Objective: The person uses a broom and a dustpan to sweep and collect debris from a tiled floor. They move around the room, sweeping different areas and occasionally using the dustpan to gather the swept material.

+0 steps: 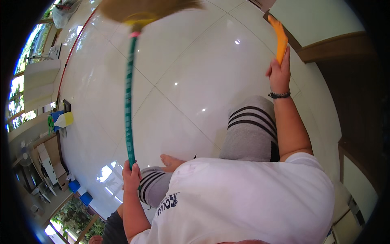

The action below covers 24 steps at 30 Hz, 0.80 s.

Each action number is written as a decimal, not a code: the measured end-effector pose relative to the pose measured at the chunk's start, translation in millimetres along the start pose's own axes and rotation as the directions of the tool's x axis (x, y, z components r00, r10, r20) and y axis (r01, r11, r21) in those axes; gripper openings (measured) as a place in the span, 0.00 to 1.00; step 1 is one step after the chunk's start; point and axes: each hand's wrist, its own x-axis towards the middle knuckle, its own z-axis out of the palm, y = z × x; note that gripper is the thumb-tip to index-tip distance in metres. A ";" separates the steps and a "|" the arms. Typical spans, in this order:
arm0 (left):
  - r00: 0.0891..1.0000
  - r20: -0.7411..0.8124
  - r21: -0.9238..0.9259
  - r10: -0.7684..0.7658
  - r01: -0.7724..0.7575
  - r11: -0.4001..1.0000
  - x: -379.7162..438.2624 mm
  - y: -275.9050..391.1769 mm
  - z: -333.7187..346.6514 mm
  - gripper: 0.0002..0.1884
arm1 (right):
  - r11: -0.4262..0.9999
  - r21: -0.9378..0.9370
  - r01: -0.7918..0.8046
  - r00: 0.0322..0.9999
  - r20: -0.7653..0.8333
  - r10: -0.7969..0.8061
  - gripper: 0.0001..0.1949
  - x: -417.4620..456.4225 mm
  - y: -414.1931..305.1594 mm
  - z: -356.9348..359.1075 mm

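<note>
My left hand (131, 177) grips the lower end of a broom's green handle (129, 100), which bears writing. At the far end, the broom's soft brown bristle head (152, 9) is blurred and cut off by the top edge of view. A yellow band (138, 20) crosses the base of the bristles. On the other side, my right hand (279, 74) is closed around a slim, bent orange object (278, 38); its exact kind is unclear. That hand is near a brown-trimmed wall corner.
Glossy pale tiles (182, 122) cover the floor. A red pole (74, 45) lies along the left, by a yellow-and-white bottle (64, 119) and a blue container (56, 116). Another person's dark-clothed leg (113, 227) is close at lower left. Brown steps or furniture (344, 91) stand right.
</note>
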 end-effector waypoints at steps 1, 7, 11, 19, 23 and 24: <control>0.997 0.078 0.070 0.016 -0.022 0.997 6.0 3.7 -3.2 0.12 | 0.985 0.113 0.133 0.991 -0.036 -0.129 0.28 0.0 -19.6 9.4; 0.806 0.581 0.475 0.114 -0.449 0.757 73.8 48.6 20.8 0.18 | 0.936 0.250 0.250 0.962 -0.170 -0.211 0.27 -28.6 -86.4 46.4; 0.537 0.843 0.383 0.040 -0.650 0.656 100.1 73.5 69.8 0.19 | 0.965 0.091 0.246 0.945 -0.244 -0.218 0.26 -48.8 -61.9 31.9; 0.671 0.704 0.709 -0.232 -0.648 0.277 131.8 52.6 2.4 0.20 | 0.982 -0.047 0.183 0.923 -0.336 -0.188 0.25 -98.3 -86.5 30.2; 0.913 0.405 0.877 -0.054 -0.371 0.306 139.7 34.9 -134.9 0.19 | 0.975 -0.008 0.221 0.924 -0.320 -0.211 0.25 -102.8 -85.8 29.0; 0.943 0.334 0.905 -0.008 -0.319 0.281 138.4 36.2 -164.0 0.19 | 0.975 -0.009 0.221 0.926 -0.311 -0.213 0.25 -102.2 -85.6 31.1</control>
